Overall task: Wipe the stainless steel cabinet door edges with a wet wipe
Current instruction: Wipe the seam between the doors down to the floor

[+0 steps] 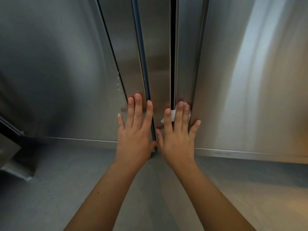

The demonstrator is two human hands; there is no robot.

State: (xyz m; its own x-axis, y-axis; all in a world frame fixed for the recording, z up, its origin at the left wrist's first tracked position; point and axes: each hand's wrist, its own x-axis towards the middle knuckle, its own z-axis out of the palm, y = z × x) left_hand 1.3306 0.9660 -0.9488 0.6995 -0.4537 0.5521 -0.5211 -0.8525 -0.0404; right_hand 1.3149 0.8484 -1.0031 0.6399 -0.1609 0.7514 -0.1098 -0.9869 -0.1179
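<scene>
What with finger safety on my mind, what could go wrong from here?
1. The right hand lies beside the dark gap between the doors; a door swinging shut could pinch it.
2. The wipe is only pressed under straight fingers, so it may slip off the edge.
3. The bare left hand rests flat on the steel and may leave smudges.

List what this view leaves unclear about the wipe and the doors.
- Wipe: mostly under the right hand's fingers in the head view, so its size is hidden.
- Cabinet inside: the gap is black and shows nothing.
- Doors: tops cut off by the top edge.
- Metal thing at left: dim, cut by the edge, unidentifiable.
</scene>
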